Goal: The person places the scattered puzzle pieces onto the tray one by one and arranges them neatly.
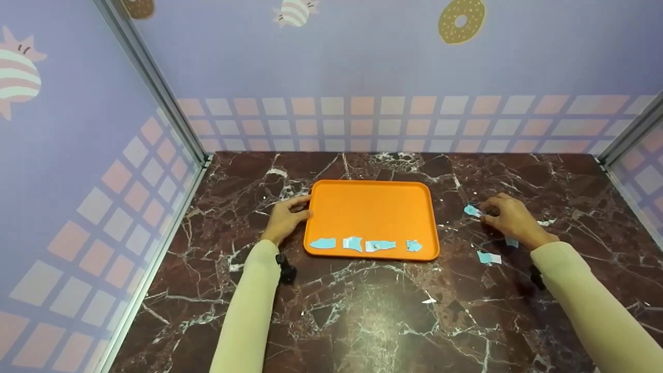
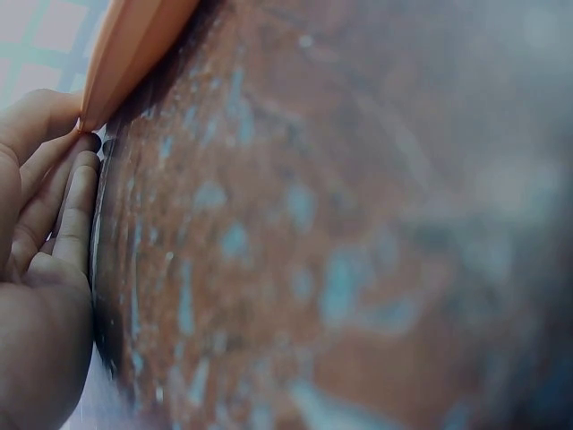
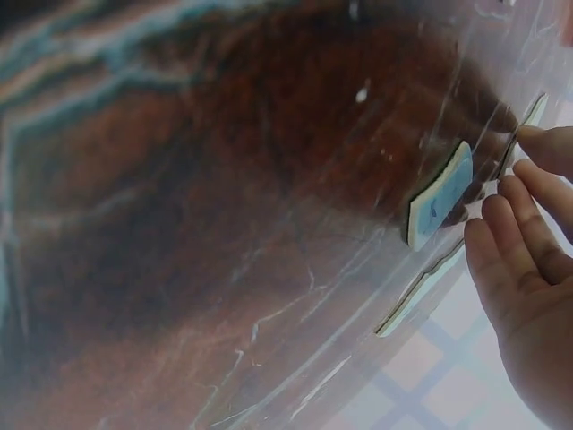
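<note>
An orange tray (image 1: 373,212) lies flat on the table. Its left rim is held by my left hand (image 1: 286,217), the thumb and fingers meeting at the edge (image 2: 134,63). Several flat blue-and-white puzzle pieces (image 1: 380,245) lie in a row along the tray's near side. To the right of the tray, my right hand (image 1: 510,217) pinches one small blue-and-white puzzle piece (image 1: 472,211) at the tabletop; in the right wrist view its edge (image 3: 537,109) shows by the thumb. Another puzzle piece (image 1: 489,257) lies nearer me, and one (image 1: 512,242) sits partly hidden below that hand.
The dark red marbled table (image 1: 362,311) meets a patterned wall (image 1: 331,67) at the back. A side panel (image 1: 67,207) with a metal strip borders it on the left, and another panel (image 1: 642,171) on the right. A small white speck (image 1: 429,300) shows on the near tabletop.
</note>
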